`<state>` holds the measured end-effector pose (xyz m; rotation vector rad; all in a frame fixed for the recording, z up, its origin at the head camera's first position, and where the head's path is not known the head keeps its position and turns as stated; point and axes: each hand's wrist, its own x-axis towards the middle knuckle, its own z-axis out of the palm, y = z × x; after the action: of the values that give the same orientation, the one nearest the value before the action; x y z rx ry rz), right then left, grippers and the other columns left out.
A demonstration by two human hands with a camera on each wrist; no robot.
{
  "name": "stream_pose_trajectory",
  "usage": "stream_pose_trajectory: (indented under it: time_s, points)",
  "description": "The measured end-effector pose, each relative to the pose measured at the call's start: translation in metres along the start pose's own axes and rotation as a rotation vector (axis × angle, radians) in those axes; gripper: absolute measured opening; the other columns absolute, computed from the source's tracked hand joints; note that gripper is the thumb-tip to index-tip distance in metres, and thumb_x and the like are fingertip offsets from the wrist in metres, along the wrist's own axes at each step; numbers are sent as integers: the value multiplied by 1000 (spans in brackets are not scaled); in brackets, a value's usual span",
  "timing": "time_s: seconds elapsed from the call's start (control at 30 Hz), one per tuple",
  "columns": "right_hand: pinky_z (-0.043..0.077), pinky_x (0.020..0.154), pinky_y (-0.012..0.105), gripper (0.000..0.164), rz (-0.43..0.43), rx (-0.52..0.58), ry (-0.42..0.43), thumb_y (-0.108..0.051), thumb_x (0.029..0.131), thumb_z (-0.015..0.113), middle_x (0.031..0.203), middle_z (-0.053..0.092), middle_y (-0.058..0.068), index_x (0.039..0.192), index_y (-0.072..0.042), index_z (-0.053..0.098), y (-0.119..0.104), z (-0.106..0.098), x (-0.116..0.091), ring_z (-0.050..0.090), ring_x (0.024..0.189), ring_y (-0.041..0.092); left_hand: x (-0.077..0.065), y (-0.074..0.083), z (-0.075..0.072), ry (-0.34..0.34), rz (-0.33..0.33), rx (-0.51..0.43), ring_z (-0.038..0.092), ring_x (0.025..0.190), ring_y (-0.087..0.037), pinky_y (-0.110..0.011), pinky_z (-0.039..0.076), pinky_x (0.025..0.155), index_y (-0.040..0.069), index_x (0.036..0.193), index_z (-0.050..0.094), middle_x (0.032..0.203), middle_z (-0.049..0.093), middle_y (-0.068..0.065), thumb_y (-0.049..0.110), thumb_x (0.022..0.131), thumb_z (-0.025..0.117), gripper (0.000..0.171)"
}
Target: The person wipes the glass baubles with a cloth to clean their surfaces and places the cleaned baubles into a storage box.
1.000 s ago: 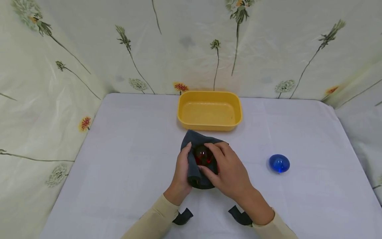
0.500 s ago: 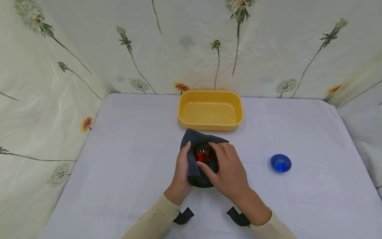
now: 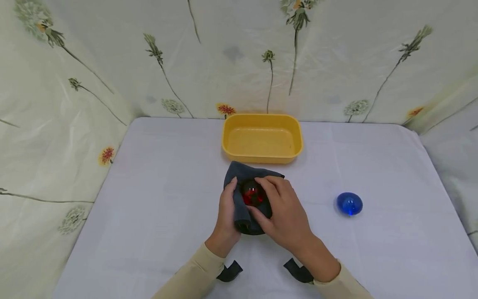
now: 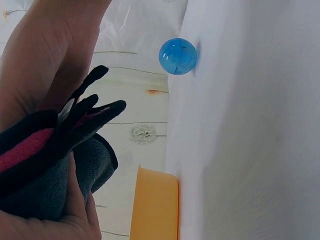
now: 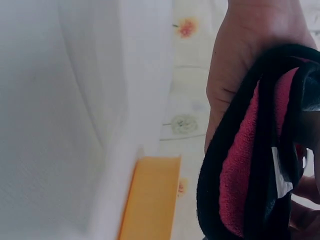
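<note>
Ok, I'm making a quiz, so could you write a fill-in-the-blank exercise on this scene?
The right hand holds a glossy round object coloured ____.
The left hand grips the dark blue-grey fabric cloth, whose inside shows ____ in the wrist views.
In the head view, the glossy blue ball lies to the ____ of both hands.
Beyond the hands, the rectangular tray is ____ in the head view.

Missing words: red; pink; right; yellow.
</note>
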<state>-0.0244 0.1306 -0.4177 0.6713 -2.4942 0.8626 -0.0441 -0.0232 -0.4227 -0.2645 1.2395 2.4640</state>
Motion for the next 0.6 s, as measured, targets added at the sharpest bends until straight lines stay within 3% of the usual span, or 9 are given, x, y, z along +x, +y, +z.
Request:
stream_pose_trajectory:
  time_s: [0.33,0.6]
  points:
    - [49,89,45,62,55,-46,60,-33,84,88,115,59,18,125,5,60,-3,7,1,51,105,34,-4,0,-1,10,23,11,40,136,-24,-43,35,114,13,153,34,150,42,-7,47,109,37,56]
    - [47,97,47,85,29,-31,25,-21,81,91,135,55,20,151,1,47,-5,9,-6,51,114,36,-1,1,-4,-18,62,20,41,133,-21,-47,29,117,13,150,39,144,46,-4,49,109,36,54]
